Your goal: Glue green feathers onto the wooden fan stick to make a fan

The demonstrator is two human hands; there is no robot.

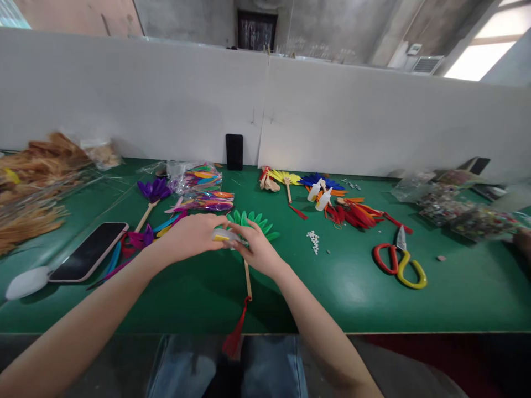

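Note:
A small clear bottle with a yellow label, like a glue bottle, lies nearly level between my hands. My left hand is closed round its labelled end. My right hand has its fingers pinched at the bottle's other end, where the tip is partly hidden. Below both hands, a green feather fan rests on the table, its middle covered by them. Its wooden handle points towards me, and a red tassel hangs from it over the table edge.
Red-and-yellow scissors lie at right, and small white beads lie nearer. Behind are two white bottles and a yellow fan. At left are a phone, a purple fan and bagged feathers. Another person's hand shows far right.

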